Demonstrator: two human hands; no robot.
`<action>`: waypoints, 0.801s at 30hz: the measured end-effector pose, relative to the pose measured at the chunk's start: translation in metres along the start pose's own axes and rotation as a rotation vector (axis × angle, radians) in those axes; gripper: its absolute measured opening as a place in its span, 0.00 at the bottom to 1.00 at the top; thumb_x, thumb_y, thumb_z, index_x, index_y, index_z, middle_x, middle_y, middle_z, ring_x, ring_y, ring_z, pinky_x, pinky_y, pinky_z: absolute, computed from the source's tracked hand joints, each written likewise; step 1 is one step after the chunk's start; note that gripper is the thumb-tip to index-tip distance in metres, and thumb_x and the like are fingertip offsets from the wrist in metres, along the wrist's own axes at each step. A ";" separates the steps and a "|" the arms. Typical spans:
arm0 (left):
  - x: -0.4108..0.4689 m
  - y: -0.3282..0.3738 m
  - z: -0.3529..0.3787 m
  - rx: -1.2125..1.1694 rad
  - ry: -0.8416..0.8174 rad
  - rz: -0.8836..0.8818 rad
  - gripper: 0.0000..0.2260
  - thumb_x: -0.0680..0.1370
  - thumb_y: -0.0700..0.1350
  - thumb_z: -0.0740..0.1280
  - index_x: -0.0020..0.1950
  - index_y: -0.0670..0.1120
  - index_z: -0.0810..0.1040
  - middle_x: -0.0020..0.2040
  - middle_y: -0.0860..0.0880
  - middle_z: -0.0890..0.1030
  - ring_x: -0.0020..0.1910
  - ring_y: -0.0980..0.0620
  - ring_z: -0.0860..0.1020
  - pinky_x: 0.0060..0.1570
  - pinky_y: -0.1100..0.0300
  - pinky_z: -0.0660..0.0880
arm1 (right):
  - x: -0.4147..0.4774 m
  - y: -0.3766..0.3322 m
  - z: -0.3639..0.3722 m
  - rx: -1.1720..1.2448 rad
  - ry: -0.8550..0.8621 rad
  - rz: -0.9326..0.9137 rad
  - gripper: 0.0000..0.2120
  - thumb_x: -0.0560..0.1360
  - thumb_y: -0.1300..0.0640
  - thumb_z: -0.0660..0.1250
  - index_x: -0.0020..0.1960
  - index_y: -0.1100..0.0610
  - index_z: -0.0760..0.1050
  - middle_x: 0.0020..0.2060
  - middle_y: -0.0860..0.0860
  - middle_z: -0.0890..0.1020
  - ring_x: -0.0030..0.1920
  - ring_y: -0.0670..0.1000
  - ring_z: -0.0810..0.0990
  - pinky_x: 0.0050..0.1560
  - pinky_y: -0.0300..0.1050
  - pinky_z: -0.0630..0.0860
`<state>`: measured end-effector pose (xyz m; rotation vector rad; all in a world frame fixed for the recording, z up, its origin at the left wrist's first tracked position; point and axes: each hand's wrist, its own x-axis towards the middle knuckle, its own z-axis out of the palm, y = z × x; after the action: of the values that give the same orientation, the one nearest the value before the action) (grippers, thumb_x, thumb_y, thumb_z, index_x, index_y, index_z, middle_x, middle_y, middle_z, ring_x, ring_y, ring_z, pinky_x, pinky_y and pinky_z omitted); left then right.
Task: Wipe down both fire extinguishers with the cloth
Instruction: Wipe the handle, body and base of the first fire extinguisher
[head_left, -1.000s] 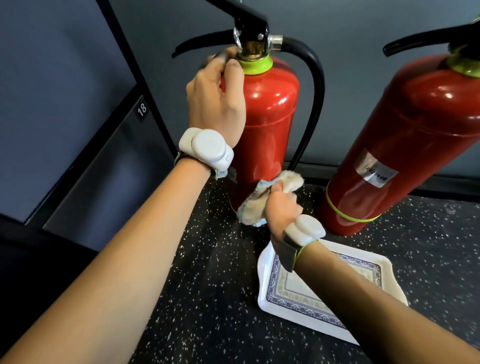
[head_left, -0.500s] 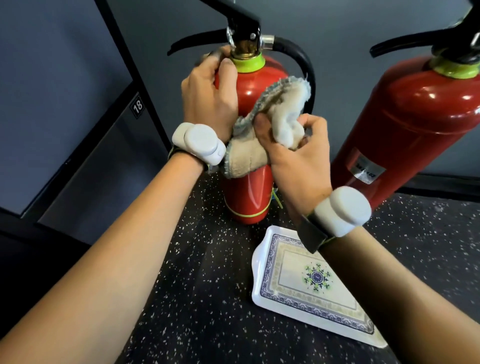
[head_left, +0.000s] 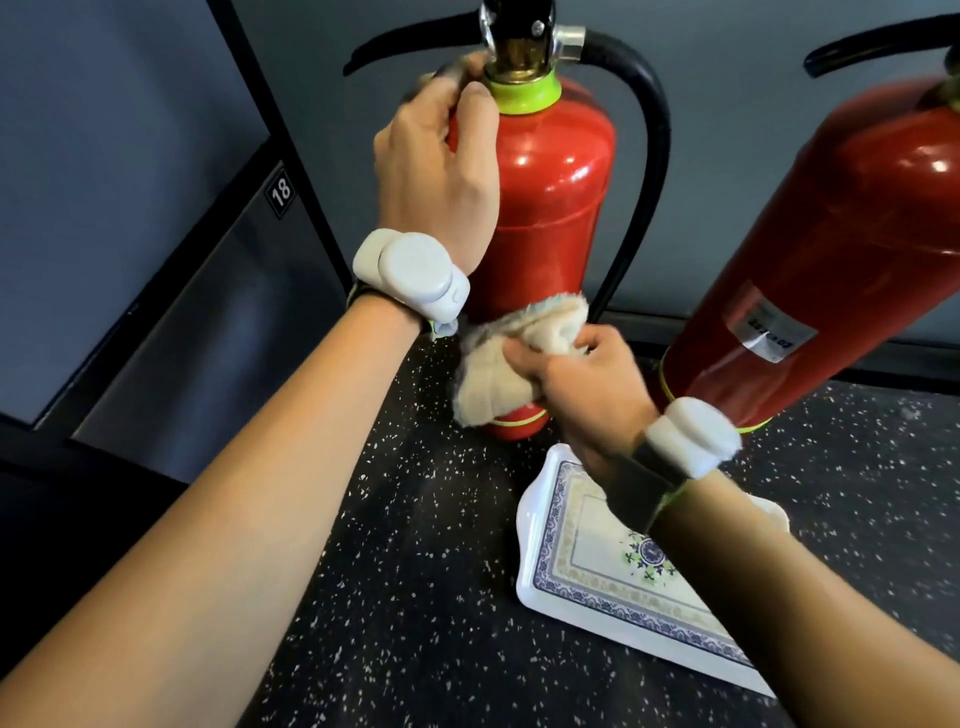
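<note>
Two red fire extinguishers stand on a dark speckled floor against a grey wall. The left extinguisher (head_left: 550, 197) has a green collar, a brass valve and a black hose. My left hand (head_left: 436, 166) grips its shoulder just below the collar. My right hand (head_left: 582, 384) holds a bunched beige cloth (head_left: 498, 374) pressed against the lower part of that cylinder, near its base band. The right extinguisher (head_left: 841, 260) leans in the wide-angle view, carries a white label, and neither hand touches it.
A white tray (head_left: 613, 577) with a blue patterned border lies on the floor in front of the extinguishers, partly under my right forearm. A dark cabinet panel (head_left: 208, 322) marked 18 stands at the left. Speckled floor (head_left: 415, 597) stretches toward me.
My right hand carried the cloth up from the base to the shoulder of the left extinguisher, then back down to its lower part. My left hand kept its grip near the collar.
</note>
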<state>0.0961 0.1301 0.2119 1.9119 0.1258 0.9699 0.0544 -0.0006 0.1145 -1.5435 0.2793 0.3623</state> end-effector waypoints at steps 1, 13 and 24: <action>0.001 -0.002 0.001 -0.009 0.003 -0.003 0.15 0.81 0.39 0.60 0.36 0.50 0.67 0.25 0.62 0.69 0.29 0.65 0.69 0.34 0.73 0.60 | -0.005 -0.010 -0.001 0.007 0.002 -0.033 0.33 0.59 0.51 0.86 0.58 0.58 0.75 0.53 0.57 0.86 0.52 0.57 0.88 0.56 0.57 0.85; 0.005 -0.009 0.008 0.034 0.003 0.071 0.19 0.81 0.40 0.58 0.34 0.53 0.55 0.28 0.55 0.57 0.29 0.57 0.60 0.33 0.67 0.55 | 0.041 0.081 -0.003 -0.376 0.009 0.116 0.25 0.71 0.58 0.80 0.54 0.51 0.65 0.60 0.58 0.80 0.53 0.53 0.78 0.55 0.47 0.77; 0.002 -0.003 -0.001 0.024 -0.054 -0.020 0.14 0.82 0.43 0.59 0.37 0.54 0.67 0.28 0.62 0.69 0.33 0.64 0.70 0.37 0.72 0.62 | 0.063 0.114 -0.020 -0.525 -0.057 0.267 0.29 0.70 0.56 0.82 0.60 0.51 0.65 0.66 0.59 0.78 0.56 0.54 0.76 0.65 0.51 0.76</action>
<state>0.0978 0.1339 0.2112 1.9536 0.1253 0.9066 0.0678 -0.0186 -0.0158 -2.0110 0.3664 0.7320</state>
